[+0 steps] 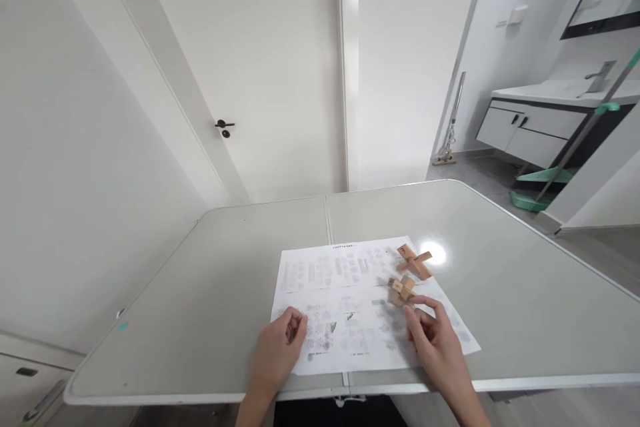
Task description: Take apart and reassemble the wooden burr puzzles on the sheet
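Note:
A printed sheet of paper (350,320) lies on the table, showing rows of small grey diagrams. On its left edge rests my left hand (280,347), fingers curled in, with nothing visible in it. My right hand (437,343) is over the sheet's right side, thumb and index finger apart. Its index fingertip is at a small cluster of wooden puzzle pieces (403,288); whether it touches them I cannot tell exactly. Just beyond, near the sheet's upper right corner, wooden puzzle pieces (415,261) lie crossed over each other.
The grey folding table (225,267) has a pale rim and a centre seam. Behind it is a white door with a black handle (224,125). At the right stand a mop (453,120), a green dustpan (530,201) and a washbasin cabinet (537,127).

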